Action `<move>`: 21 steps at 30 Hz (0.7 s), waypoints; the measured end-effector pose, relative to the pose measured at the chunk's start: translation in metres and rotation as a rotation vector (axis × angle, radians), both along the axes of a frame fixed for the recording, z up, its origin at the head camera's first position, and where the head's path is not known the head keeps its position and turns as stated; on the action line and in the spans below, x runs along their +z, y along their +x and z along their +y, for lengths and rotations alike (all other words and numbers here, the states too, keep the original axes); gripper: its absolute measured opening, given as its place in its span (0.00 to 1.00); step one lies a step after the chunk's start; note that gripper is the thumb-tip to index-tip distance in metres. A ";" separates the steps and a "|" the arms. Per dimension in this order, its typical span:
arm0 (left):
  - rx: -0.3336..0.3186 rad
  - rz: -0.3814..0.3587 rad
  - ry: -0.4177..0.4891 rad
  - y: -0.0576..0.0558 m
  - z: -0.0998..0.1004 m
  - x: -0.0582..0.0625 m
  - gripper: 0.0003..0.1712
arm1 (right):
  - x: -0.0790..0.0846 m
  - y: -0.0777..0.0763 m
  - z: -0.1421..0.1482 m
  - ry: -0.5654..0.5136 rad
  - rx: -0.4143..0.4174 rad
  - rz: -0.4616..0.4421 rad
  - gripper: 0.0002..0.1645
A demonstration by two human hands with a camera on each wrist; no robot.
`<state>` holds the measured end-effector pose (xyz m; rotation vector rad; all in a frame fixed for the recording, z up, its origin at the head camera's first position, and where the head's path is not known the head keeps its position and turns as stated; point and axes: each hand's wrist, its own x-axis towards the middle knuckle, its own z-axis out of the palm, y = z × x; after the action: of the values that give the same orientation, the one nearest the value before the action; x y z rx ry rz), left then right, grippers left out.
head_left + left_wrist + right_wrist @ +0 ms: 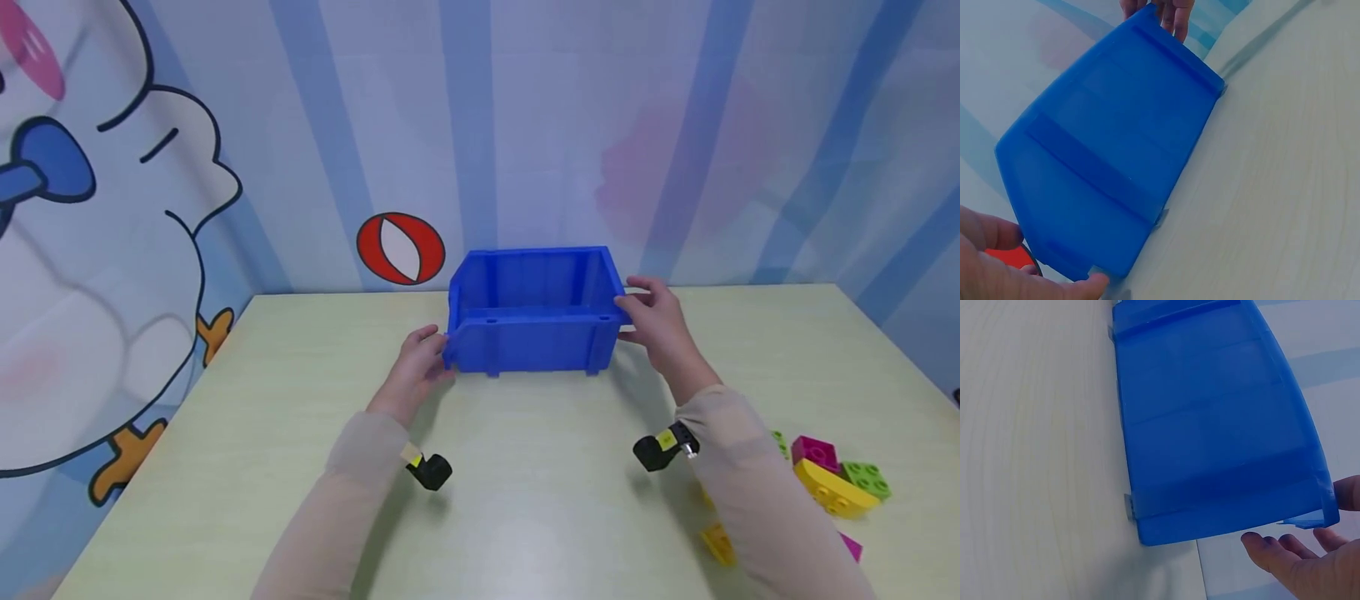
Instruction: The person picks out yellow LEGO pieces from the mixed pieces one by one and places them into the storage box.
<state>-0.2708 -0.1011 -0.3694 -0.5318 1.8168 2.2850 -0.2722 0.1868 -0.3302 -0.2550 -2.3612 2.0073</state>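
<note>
A blue plastic storage bin is at the far middle of the table, its inside visible in the head view. At its lower left end, my left hand holds the side, with thumb and fingers on either side of that corner in the left wrist view. My right hand holds the upper right corner by the rim. In the right wrist view, some fingers of that hand lie below the bin's end. Whether the bin's base fully touches the table cannot be told.
Several toy building blocks lie at the right front, among them a yellow curved block, a magenta block and a green block. My right sleeve partly covers them. A printed backdrop stands behind the pale table.
</note>
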 end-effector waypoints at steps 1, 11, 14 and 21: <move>0.005 -0.002 0.006 -0.003 -0.001 -0.005 0.29 | 0.000 -0.001 -0.001 -0.003 0.000 -0.009 0.32; 0.021 -0.032 0.093 -0.008 -0.003 -0.011 0.28 | -0.003 -0.002 -0.005 0.004 -0.003 -0.054 0.32; 0.003 -0.044 0.085 0.001 -0.001 0.003 0.28 | -0.004 -0.003 -0.005 0.005 -0.006 -0.055 0.32; -0.029 -0.068 0.047 0.003 -0.002 0.008 0.24 | -0.009 -0.004 -0.003 0.002 -0.003 -0.055 0.32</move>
<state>-0.2675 -0.1036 -0.3611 -0.5650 1.7238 2.2558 -0.2763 0.1838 -0.3393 -0.3170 -2.3932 2.0226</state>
